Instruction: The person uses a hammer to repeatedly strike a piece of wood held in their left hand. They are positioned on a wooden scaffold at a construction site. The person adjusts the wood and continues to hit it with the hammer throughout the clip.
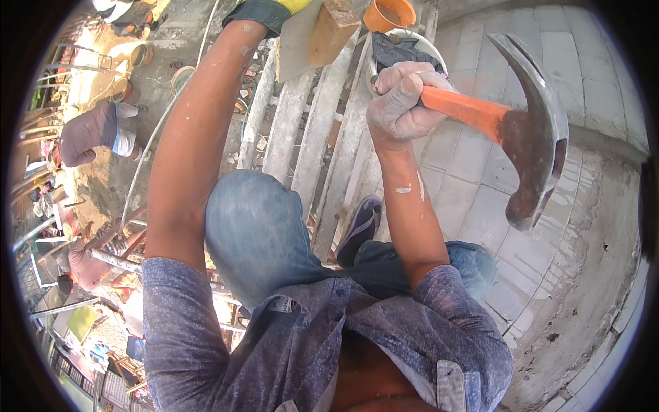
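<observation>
My right hand [405,103], bare and coated in pale dust, is closed round the orange handle of a claw hammer [473,113]. The hammer is raised, its worn steel head out to the right in front of the tiles. At the top edge, my left hand [264,12] wears a yellow and dark glove; its fingers lie beyond the picture, so their grip is hidden. Just right of that glove are a flat grey piece [296,55] and a wooden block [333,33] against it. Whether the glove holds either one cannot be made out.
Pale scaffold planks [292,127] with gaps run under me. A white bucket [432,51] with black plastic and an orange bucket [389,15] stand ahead. Grey tiles [473,206] cover the right side. Far below left, a person [89,134] bends among poles and clutter.
</observation>
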Action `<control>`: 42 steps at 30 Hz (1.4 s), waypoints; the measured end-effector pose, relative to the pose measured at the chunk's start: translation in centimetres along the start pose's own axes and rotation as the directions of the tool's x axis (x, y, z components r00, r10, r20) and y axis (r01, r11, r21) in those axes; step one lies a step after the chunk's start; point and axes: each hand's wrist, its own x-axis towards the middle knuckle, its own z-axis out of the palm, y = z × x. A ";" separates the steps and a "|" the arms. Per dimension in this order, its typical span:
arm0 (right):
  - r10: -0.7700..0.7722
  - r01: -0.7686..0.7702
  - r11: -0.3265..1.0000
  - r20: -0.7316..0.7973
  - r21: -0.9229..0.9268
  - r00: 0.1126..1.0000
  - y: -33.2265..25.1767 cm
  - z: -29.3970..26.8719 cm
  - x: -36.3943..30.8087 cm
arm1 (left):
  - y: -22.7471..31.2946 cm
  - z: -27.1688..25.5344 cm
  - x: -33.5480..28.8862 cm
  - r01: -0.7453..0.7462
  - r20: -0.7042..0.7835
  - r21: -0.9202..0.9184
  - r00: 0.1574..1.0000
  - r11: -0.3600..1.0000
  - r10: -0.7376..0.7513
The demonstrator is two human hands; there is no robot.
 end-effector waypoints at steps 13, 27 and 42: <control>0.453 -0.172 0.806 0.404 -0.566 0.795 3.9 0.0 -0.2 | 1.5 -1.0 -0.2 -0.040 -0.018 0.135 0.999 0.990 0.043; -0.083 0.081 0.995 -0.019 -0.052 0.996 1.1 0.6 2.3 | 1.8 0.2 -0.1 0.112 -0.042 0.047 0.993 0.993 -0.110; 0.458 -0.224 0.811 0.348 -0.541 0.818 4.4 -0.6 -1.3 | 4.0 -1.2 0.2 0.308 -0.026 -0.065 0.950 0.949 -0.310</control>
